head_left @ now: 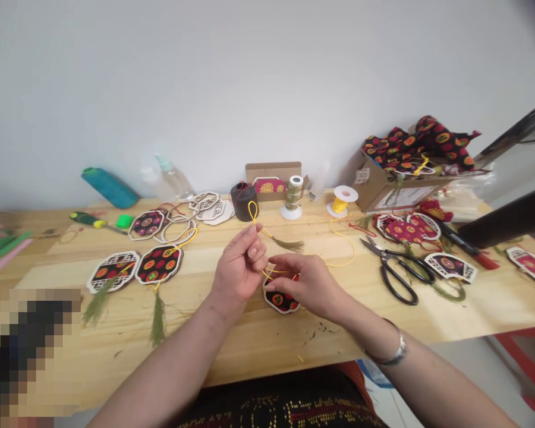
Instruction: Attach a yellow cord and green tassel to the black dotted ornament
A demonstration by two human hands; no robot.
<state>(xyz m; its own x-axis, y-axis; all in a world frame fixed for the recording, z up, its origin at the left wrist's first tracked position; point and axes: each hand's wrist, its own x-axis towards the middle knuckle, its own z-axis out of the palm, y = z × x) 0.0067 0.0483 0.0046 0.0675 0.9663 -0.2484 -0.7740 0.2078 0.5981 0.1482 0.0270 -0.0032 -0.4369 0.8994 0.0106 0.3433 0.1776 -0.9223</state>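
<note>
Yellow cord (252, 211) loops up from the left hand (239, 266), whose fingers pinch it. Right hand (307, 284) pinches the same cord just above the ornament (282, 302) lying on the table (249, 342).

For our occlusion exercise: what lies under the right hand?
A patterned ornament on the table, lower edge showing below the right hand; its top and the cord's end are hidden.
</note>
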